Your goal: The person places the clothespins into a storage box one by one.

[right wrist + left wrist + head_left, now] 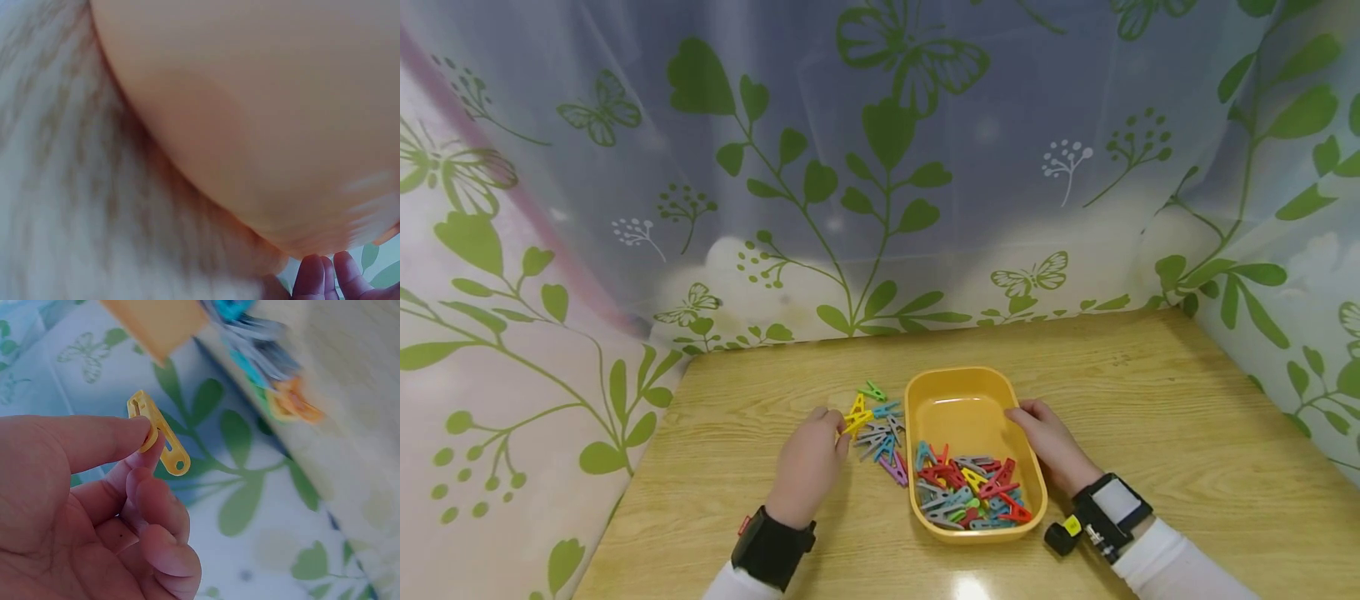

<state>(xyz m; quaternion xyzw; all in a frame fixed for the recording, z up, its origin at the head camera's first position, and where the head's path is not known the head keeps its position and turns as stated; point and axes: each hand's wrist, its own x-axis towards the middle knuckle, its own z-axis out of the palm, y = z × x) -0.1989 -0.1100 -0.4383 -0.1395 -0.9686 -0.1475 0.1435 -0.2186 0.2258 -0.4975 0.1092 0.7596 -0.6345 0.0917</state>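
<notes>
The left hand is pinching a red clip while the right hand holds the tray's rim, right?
Not quite: the clip pinched by the left hand is yellow, not red, as the left wrist view shows. The right hand does hold the tray rim.

The head view looks forward and down from above at the wooden worktop (1150, 400), taking in both hands, the yellow tray (958, 408) and the leaf-printed curtain (887, 150) behind. The left wrist view sits very close under the left hand (87, 512), facing along its fingers toward the curtain and the worktop's edge; it shares with the head view the yellow clothes peg (159, 434) and the loose peg pile (262, 350). The right wrist view is pressed close against the tray's outer wall (250, 125), blurred, fingertips (325, 275) at its lower edge.
</notes>
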